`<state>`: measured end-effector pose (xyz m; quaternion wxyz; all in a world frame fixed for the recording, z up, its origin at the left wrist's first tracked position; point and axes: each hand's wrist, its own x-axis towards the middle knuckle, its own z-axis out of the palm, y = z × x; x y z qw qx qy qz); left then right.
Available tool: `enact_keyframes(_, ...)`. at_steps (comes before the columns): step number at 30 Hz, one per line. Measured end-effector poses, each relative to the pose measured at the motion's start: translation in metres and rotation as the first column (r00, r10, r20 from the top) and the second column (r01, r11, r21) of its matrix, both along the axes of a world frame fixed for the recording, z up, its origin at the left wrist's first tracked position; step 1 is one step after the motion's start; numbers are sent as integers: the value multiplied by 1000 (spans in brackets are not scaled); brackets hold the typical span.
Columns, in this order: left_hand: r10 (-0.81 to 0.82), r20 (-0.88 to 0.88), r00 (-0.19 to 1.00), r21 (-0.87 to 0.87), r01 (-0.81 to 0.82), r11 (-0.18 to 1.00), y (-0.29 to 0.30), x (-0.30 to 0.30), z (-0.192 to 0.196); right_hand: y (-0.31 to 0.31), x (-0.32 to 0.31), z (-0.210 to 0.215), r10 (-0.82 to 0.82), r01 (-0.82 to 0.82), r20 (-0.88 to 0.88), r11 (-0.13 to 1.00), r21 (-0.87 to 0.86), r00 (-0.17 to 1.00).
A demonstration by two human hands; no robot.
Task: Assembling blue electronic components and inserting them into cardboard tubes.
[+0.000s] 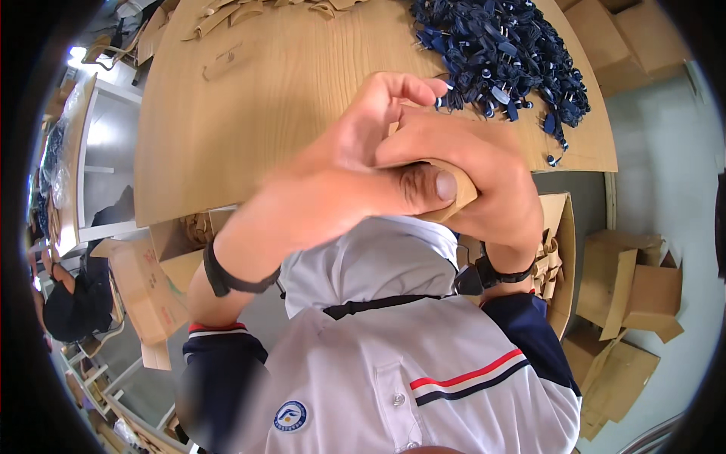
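Observation:
In front of my chest, above the near edge of the table, both hands meet around a small folded brown cardboard piece point(463, 185). My left hand point(363, 163) presses its thumb flat on the cardboard, while its other fingers curl up and over on the far side. My right hand point(473, 151) wraps round the same piece from the right, back of the hand up. Most of the cardboard is hidden between the hands. Just beyond them lies a big heap of dark blue cord bundles point(503, 64) with small metal or white tips.
More brown cardboard pieces point(242, 11) lie along the far edge of the wooden table point(249, 113). Below the table at right, an open carton point(563, 295) holds folded cardboard pieces. Another carton point(144, 280) stands at left; further cartons point(616, 280) line the right side. Another person point(79, 303) sits far left.

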<state>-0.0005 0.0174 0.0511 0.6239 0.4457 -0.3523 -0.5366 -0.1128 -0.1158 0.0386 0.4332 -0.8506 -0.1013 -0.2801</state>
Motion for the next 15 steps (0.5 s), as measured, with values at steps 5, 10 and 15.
enact_keyframes(5, 811, 520, 268, -709, -395, 585, -10, 0, -19, 15, 0, -4, 80, -49, -41, 866, 498, 996)
enact_keyframes(10, 710, 704, -26, -708, 65, 704, -1, -1, -24, 25, -2, -14, 132, -135, 56, 728, 673, 990)
enact_keyframes(15, 746, 579, -330, -768, 85, 634, -12, 0, -23, 30, 14, -15, 20, -130, 165, 710, 692, 986)
